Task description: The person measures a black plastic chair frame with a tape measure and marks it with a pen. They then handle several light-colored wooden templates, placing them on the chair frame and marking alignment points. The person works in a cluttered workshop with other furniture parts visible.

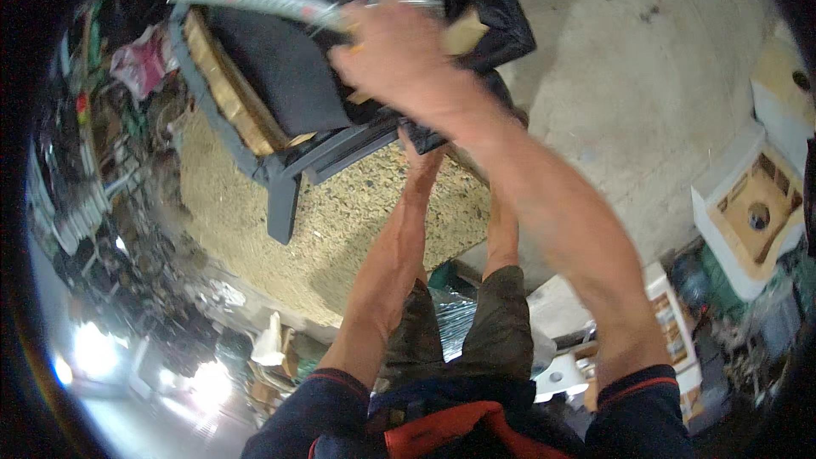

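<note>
An upholstered seat frame, perhaps a chair [289,76], lies tipped in front of me, with black cloth, exposed wooden edges and dark legs. My right hand [395,51] is blurred and closed above its black underside. From that fist a pale, printed, hose-like tube [255,0] reaches out to the left; whether a tool is attached inside the hand is hidden. Lower down, my left hand [421,153] grips bunched black fabric [429,134] at the near edge of the frame. Its fingertips are partly covered by the cloth.
Under the seat lies a speckled yellowish foam-like sheet [365,229]. Bare concrete floor [612,102] extends to the right. Clutter and a pink plastic bag [140,64] lie at left. White panels with a wooden insert [756,208] stand at right. My knees are close below the work.
</note>
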A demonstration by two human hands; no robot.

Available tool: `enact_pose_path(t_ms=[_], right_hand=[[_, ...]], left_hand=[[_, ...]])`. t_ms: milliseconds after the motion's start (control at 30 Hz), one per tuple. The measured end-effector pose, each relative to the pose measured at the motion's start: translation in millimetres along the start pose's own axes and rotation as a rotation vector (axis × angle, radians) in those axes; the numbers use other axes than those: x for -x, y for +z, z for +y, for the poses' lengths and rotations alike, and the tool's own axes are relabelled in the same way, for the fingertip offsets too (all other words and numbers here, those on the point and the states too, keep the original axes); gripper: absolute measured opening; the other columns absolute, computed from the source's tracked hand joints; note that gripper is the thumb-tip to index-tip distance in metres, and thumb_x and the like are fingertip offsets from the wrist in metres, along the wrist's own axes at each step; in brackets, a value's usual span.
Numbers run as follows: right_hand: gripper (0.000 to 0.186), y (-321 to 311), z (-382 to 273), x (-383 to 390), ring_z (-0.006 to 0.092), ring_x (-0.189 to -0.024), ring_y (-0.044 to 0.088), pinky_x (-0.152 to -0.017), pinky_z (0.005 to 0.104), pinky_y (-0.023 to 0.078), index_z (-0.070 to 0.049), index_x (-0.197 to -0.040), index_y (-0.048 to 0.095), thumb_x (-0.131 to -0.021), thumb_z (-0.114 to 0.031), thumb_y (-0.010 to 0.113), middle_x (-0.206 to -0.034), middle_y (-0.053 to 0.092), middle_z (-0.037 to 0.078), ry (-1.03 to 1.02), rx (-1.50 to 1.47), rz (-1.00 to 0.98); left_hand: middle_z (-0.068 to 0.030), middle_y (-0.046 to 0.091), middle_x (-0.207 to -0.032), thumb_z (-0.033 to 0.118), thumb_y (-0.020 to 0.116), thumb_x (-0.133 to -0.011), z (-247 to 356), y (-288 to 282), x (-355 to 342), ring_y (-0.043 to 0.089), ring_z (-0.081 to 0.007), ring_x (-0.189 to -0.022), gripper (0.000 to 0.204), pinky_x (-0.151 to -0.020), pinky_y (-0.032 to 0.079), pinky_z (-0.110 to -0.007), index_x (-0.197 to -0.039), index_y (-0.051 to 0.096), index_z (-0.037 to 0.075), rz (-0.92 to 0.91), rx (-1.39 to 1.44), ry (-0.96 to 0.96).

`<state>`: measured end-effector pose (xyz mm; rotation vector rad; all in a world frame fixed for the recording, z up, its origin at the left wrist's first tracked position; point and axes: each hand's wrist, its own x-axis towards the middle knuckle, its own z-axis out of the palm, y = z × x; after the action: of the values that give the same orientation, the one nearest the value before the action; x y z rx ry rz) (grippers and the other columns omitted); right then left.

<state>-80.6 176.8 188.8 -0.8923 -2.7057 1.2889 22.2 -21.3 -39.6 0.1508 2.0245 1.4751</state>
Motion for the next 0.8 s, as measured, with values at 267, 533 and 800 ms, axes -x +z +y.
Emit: enact_pose_path(t_ms=[267,533,800], right_hand=[[0.038,83,-31,-13,0.0362,-0.105,0.057,-0.079,0.0438,0.057,0.006,-0.110,0.065,-0.079,-0.013,0.075,-0.107,0.059,0.023,0.114,0.134,0.195],[0.022,28,17,85,0.0311,-0.079,0.061,-0.072,0.0440,0.051,-0.004,-0.094,0.061,-0.080,-0.010,0.077,-0.091,0.060,0.013,-0.118,-0.356,0.793],[0.046,-2,91,125,0.0224,-0.091,0.067,-0.081,0.0371,0.051,0.001,-0.112,0.068,-0.087,-0.037,0.077,-0.099,0.070,0.010,0.480,-0.363,0.654]], left_hand=[[-0.0087,0.053,-0.145,0.039,0.063,-0.098,14,-7,-8,0.051,-0.0309,-0.132,0.054,-0.113,0.040,-0.050,-0.142,0.048,0.012,-0.070,-0.207,0.064],[-0.0094,0.053,-0.145,0.038,0.064,-0.097,26,-3,-11,0.051,-0.0310,-0.132,0.055,-0.113,0.040,-0.050,-0.142,0.048,0.012,-0.119,-0.297,0.097],[-0.0101,0.054,-0.144,0.037,0.066,-0.096,21,6,-19,0.051,-0.0310,-0.132,0.055,-0.113,0.039,-0.049,-0.141,0.049,0.011,-0.151,-0.305,0.111]])
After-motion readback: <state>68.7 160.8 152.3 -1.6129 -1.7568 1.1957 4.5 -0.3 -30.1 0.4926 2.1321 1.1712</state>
